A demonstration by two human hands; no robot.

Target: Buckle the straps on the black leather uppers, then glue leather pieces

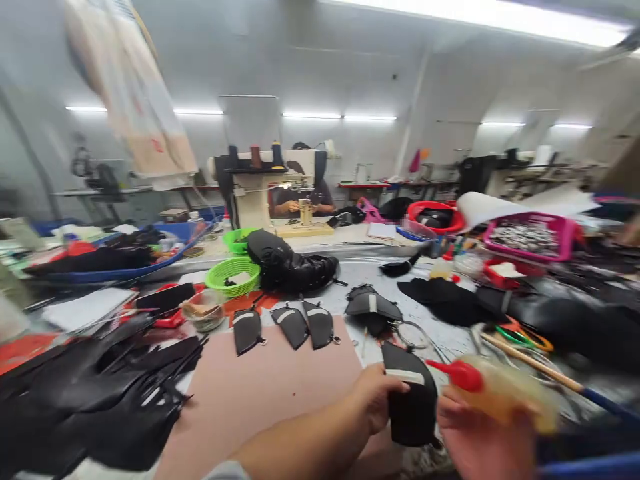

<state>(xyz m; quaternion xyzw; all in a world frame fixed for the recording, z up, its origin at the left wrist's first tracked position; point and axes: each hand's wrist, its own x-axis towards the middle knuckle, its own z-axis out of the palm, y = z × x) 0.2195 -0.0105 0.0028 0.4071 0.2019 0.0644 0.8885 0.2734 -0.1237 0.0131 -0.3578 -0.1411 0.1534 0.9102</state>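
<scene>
My left hand (373, 399) pinches a black leather-like piece (413, 413) with a pale strip across it, thumb on its face. In my right hand (483, 437) is a squeeze bottle (510, 390) of yellowish liquid, somewhat blurred. Its red nozzle (463, 375) points left, close beside the black piece; whether they touch I cannot tell. Three similar black pieces (319, 325) with pale strips lie at the far edge of a pinkish board (255, 387). Beyond my left hand sits a small pile of such pieces (373, 303).
Black leather-like sheets (95, 400) spread at the left. Green baskets (233, 277) and a black padded bundle (295, 263) stand behind the board. A wooden-handled tool (535, 363) and a pink basket (530, 237) are at right. Another person's hands (287, 207) show behind a sewing machine (255, 193).
</scene>
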